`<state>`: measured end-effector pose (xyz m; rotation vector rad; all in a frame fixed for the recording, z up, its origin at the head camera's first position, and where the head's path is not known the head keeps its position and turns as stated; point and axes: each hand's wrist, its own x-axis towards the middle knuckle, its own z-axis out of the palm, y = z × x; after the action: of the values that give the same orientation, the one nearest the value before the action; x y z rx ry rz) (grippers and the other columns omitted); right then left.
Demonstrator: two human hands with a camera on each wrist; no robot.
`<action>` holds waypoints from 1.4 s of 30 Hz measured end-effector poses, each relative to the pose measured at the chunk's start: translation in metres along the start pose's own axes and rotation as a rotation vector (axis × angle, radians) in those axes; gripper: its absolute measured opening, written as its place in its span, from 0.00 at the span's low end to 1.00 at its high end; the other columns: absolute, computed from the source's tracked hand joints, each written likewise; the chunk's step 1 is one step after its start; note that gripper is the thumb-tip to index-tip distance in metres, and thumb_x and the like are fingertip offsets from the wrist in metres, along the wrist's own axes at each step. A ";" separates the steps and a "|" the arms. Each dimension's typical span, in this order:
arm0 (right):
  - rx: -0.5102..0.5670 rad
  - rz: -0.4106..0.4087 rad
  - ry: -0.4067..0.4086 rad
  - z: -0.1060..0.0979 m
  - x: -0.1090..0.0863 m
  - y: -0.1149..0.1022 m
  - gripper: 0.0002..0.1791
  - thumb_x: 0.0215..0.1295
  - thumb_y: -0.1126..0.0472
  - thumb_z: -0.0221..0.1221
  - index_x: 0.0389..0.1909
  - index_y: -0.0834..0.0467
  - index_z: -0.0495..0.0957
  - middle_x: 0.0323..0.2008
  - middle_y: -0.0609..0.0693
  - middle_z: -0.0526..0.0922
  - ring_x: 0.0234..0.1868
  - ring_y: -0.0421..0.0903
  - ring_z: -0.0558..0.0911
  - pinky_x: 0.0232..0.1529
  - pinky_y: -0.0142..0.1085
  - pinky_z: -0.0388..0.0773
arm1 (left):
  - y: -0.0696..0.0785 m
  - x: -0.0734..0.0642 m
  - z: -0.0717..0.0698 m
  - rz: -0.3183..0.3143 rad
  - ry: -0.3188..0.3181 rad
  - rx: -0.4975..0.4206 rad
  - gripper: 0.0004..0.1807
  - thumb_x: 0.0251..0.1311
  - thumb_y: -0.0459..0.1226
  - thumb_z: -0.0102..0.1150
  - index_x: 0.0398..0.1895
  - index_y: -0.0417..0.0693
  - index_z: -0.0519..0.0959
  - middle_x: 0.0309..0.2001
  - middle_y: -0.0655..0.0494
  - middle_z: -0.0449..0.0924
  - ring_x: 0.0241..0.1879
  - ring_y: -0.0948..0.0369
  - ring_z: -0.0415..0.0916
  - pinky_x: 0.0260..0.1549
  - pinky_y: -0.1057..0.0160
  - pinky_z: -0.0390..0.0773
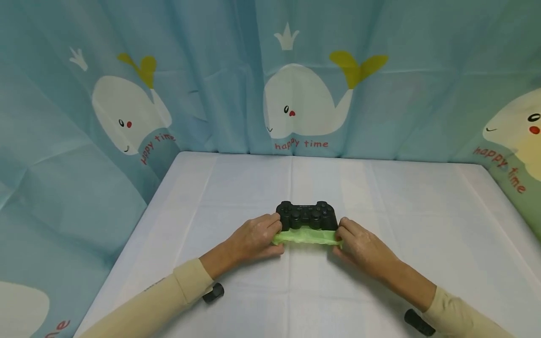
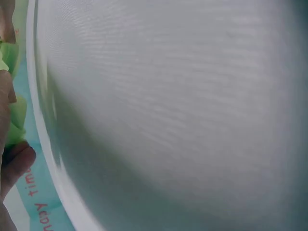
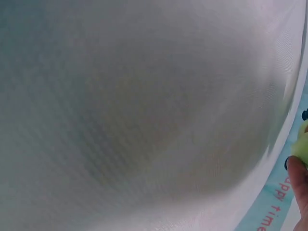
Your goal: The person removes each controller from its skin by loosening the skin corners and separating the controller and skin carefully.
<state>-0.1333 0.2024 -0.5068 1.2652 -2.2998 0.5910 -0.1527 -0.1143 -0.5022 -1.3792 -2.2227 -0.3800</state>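
Observation:
A black game controller is in the middle of the head view, its buttons and two thumbsticks facing up. Light green, thin, crinkled material stretches across its near side and hides the handle ends. My left hand pinches the left end of this material, knuckles against the controller's left side. At the right end my right hand grips it with curled fingers, close by the right handle. Green folds show between the left fingers in the left wrist view. In the right wrist view, a thumb lies against the green material.
The table is covered with a creased white cloth. Behind it and at the sides hangs a blue curtain printed with whales. A black wrist device sits below each cuff, the left and the right.

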 end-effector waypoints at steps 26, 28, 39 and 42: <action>-0.094 0.323 0.050 0.008 0.024 -0.018 0.24 0.45 0.74 0.75 0.33 0.59 0.67 0.22 0.44 0.69 0.20 0.40 0.67 0.18 0.36 0.70 | 0.022 0.022 0.009 -0.286 0.056 0.048 0.19 0.51 0.36 0.77 0.31 0.40 0.71 0.26 0.56 0.67 0.18 0.65 0.62 0.16 0.65 0.74; -0.064 0.392 0.017 0.008 0.028 -0.021 0.24 0.49 0.72 0.75 0.38 0.61 0.68 0.24 0.48 0.74 0.20 0.41 0.70 0.20 0.38 0.72 | 0.025 0.024 0.010 -0.338 0.048 0.019 0.20 0.51 0.37 0.76 0.31 0.41 0.71 0.26 0.57 0.68 0.19 0.65 0.63 0.16 0.64 0.73; 0.211 0.497 -0.119 -0.003 0.015 -0.024 0.09 0.64 0.63 0.68 0.33 0.51 0.76 0.38 0.40 0.74 0.35 0.39 0.79 0.34 0.37 0.79 | 0.030 0.015 -0.007 -0.488 -0.270 -0.232 0.16 0.54 0.42 0.68 0.47 0.50 0.83 0.39 0.62 0.71 0.37 0.64 0.67 0.31 0.66 0.72; 0.317 0.527 -0.150 -0.001 0.015 -0.027 0.10 0.65 0.65 0.68 0.39 0.53 0.75 0.41 0.42 0.79 0.39 0.41 0.82 0.38 0.37 0.82 | 0.029 0.015 -0.012 -0.484 -0.369 -0.350 0.19 0.56 0.43 0.69 0.50 0.50 0.81 0.47 0.61 0.71 0.46 0.62 0.68 0.43 0.65 0.74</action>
<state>-0.1173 0.1804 -0.4933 0.8367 -2.7653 1.1059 -0.1291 -0.0954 -0.4850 -1.1216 -2.9113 -0.7636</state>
